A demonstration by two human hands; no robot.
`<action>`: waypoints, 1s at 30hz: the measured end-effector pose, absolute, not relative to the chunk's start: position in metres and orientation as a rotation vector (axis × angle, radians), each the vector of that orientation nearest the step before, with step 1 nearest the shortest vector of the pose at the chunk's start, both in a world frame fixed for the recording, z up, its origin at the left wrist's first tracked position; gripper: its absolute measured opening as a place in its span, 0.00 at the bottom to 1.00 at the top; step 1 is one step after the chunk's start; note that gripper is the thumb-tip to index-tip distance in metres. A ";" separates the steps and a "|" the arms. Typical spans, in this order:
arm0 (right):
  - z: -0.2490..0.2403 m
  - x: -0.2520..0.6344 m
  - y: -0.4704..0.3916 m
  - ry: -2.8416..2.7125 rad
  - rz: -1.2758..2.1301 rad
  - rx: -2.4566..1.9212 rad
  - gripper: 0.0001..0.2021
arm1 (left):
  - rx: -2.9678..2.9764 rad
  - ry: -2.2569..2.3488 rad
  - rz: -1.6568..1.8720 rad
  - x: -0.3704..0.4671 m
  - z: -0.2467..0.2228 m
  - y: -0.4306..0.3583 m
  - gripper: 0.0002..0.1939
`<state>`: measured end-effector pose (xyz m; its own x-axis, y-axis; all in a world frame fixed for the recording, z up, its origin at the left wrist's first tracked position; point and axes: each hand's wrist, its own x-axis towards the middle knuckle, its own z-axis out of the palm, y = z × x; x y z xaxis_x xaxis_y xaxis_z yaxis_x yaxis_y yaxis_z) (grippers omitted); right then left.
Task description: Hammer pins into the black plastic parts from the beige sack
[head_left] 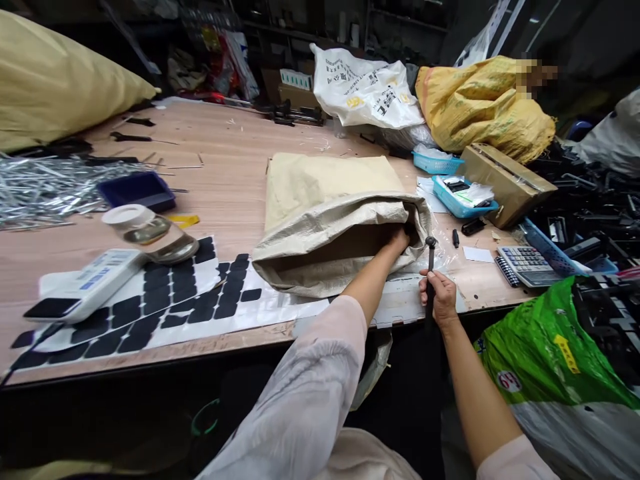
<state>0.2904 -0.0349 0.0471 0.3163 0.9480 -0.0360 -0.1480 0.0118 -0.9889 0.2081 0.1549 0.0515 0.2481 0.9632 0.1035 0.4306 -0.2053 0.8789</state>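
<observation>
A large beige woven sack (330,180) lies on the table with its mouth gaping towards me. My left hand (399,237) reaches into the right side of that mouth; its fingers are hidden inside, so their hold cannot be made out. Just right of the sack, at the table's front edge, my right hand (440,297) is closed around a slim black rod with a rounded head (431,257). The rod stands nearly upright, its head above my fingers and its lower end against dark background.
Left are black pads on white sheets (200,300), a lidded jar (155,233), a white box (95,283) and metal rods (45,190). Right are blue baskets (463,207), a cardboard box (507,183), a calculator (527,263) and a green bag (540,340). A person's hand shows behind.
</observation>
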 end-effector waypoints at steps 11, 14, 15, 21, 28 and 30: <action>0.049 0.291 -0.035 -0.812 1.052 -1.218 0.19 | 1.721 1.440 0.879 0.104 0.080 0.084 0.10; 0.048 0.291 -0.035 -0.827 1.043 -1.214 0.19 | 1.866 1.400 1.034 0.062 0.068 0.030 0.14; 0.048 0.291 -0.034 -0.838 1.038 -1.216 0.19 | 1.904 1.385 1.038 0.053 0.060 0.017 0.14; 0.051 0.286 -0.038 -0.891 0.962 -1.277 0.20 | 2.056 1.329 0.896 0.041 0.029 -0.003 0.10; 0.061 0.281 -0.078 -1.460 0.739 -1.505 0.21 | 2.088 1.360 0.805 0.044 0.033 0.002 0.11; 0.065 0.281 -0.085 -1.661 0.621 -1.542 0.21 | 2.089 1.372 0.789 0.044 0.033 0.002 0.11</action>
